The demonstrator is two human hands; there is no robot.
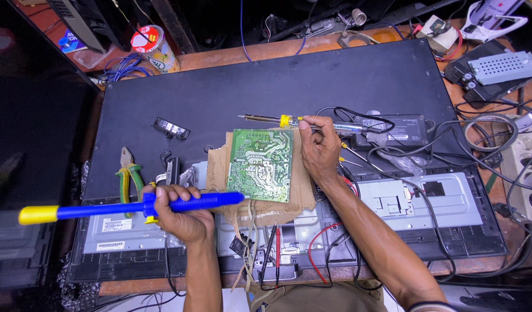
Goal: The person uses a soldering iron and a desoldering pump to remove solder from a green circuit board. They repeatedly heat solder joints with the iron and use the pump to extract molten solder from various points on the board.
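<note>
The left hand (182, 214) is closed around one blue solder sucker (133, 207), gripping its barrel near the middle; the yellow plunger end points far out to the left, and the tip lies at the near left corner of the circuit board (260, 164). The right hand (319, 151) is closed on one soldering iron (300, 122), held like a pen by its yellow collar, with the metal tip pointing left just beyond the board's far edge. The heel of this hand rests at the board's right edge.

There is one green circuit board, solder side up, lying on one torn piece of cardboard (303, 193) that shows on its left, right and near sides. Both sit on a large black back panel (248, 86) spread over the wooden counter (220, 56).

To the left of the board lie one pair of green-handled pliers (129, 176) and one small black clip-like part (172, 127). To the right sits one black power adapter (402, 128) amid tangled cables.

The far half of the panel is open and flat; the right counter edge is crowded with cords and a power strip (523, 167).
</note>
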